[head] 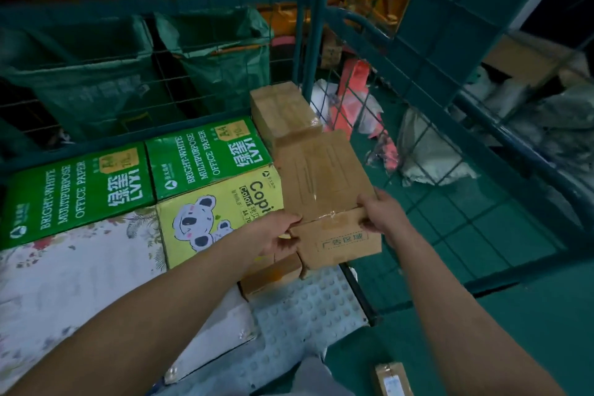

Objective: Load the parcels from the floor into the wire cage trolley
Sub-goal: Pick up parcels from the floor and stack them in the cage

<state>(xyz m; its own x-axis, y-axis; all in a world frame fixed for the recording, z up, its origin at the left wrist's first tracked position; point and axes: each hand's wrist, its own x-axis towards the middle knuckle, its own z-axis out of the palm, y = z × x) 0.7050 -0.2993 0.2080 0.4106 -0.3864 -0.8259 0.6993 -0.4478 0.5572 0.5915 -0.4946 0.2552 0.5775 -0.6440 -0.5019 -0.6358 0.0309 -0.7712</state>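
While both hands are gripping the brown parcel (324, 190) at its near end, left hand (276, 236) and right hand (381, 212) are steadying it inside the wire cage trolley (427, 80), seemingly to seat it squarely beyond their hold against another brown box (283, 109).

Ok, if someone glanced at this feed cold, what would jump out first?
Probably the brown taped cardboard box at centre, gripped at its near end by the left hand and right hand inside the teal wire cage trolley. Then the two bright green office-paper cartons and the yellow koala-print carton packed to its left.
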